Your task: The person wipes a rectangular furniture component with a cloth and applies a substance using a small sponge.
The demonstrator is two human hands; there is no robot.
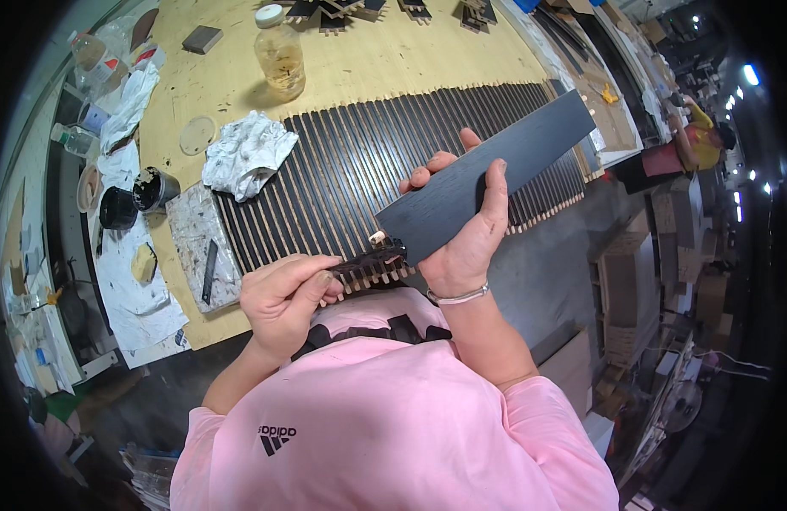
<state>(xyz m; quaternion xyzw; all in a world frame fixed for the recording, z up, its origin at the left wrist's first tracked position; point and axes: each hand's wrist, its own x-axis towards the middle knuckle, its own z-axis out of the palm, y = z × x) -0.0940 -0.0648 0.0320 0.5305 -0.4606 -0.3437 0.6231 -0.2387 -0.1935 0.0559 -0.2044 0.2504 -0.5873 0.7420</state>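
Note:
My right hand (466,247) grips a flat dark grey wooden board (504,162) along its lower part, thumb across the face and fingertips showing past the far edge. The board tilts up to the right over a long row of black slats with pale wooden edges (351,162). In a closed pinch, my left hand (287,294) holds a slim dark tool (368,258), whose wet, glossy end meets the board's lower left end. What kind of tool it is, I cannot make out. Slat ends show just beneath it.
Left of the slats lie a crumpled white cloth (248,155), a stained palette board (204,255) and black cups (155,189). A capped jar of amber liquid (280,60) stands behind. Dark pieces (334,13) lie at the far edge. Another person (687,153) is at far right.

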